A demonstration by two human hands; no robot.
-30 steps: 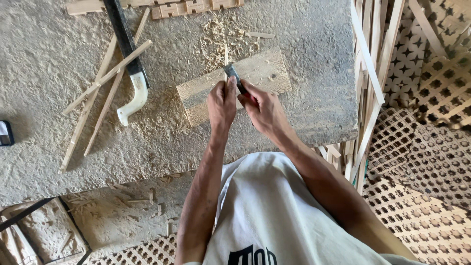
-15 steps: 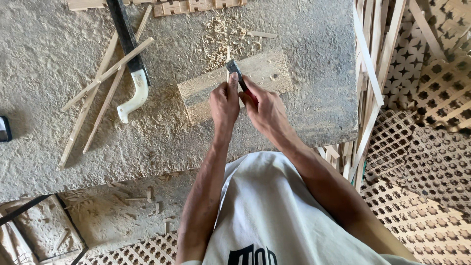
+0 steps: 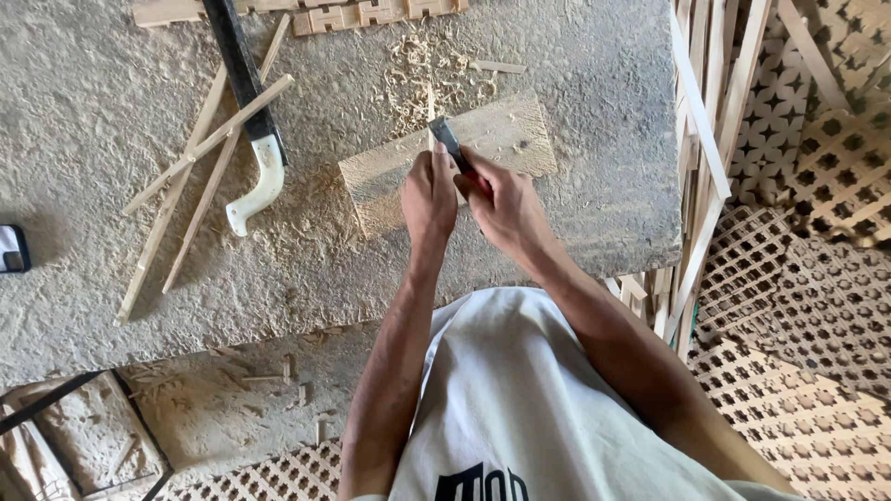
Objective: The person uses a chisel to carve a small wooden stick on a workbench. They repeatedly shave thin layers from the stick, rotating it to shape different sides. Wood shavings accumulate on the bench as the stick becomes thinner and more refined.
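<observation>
Wood block [image 3: 501,139], pale, flat, roughly rectangular, lies upper centre of frame on the grey rough desk [image 3: 111,288], tilted slightly. On it a dark metal chisel [image 3: 446,137] with blade pointing toward upper frame, a bit of red handle showing between the hands. Both hands closed around the chisel: left hand [image 3: 429,199] gripping from the left side with the thumb up along the blade, right hand [image 3: 506,209] wrapped on the handle just beside it, the two touching. A thin wood piece under the blade tip is too small to tell clearly.

Wood shavings [image 3: 422,79] scattered just above the block. Handsaw [image 3: 249,121] with dark blade and white curved handle lies upper left, crossed by several thin wood strips [image 3: 195,186] fanned out on the desk. Carved wooden pieces [image 3: 371,11] along the top edge. Small dark device [image 3: 11,249] at far left edge. Long wood slats [image 3: 705,158] lean at the right edge of the desk. Lattice panels [image 3: 817,278] with star-like cutouts fill the right side and bottom. White shirt [image 3: 538,408] in lower centre. Forearms cover the near edge of the block.
</observation>
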